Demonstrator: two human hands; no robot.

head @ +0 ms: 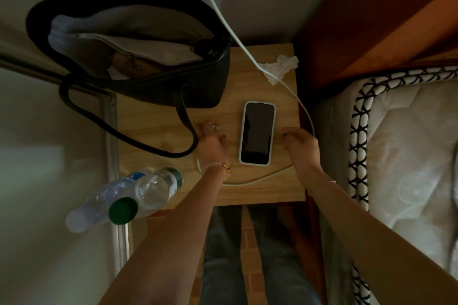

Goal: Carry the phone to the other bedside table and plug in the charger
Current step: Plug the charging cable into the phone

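Observation:
The phone (257, 133) lies face up with a dark screen and a pale case on the wooden bedside table (262, 190). A white charger cable (233, 39) drops from the wall at the top, runs down the table's right side, and loops along the front edge to my left hand (210, 142). That hand pinches the cable's small plug end just left of the phone, clear of it. My right hand (301, 146) hovers at the phone's right edge with loosely curled fingers that hold nothing; the cable passes behind it.
A black tote bag (138, 39) fills the table's back left, one strap (173, 151) trailing by my left hand. A crumpled tissue (280, 65) lies at the back right. Two plastic bottles (128, 198) stand at the front left corner. The mattress (409, 146) borders the right.

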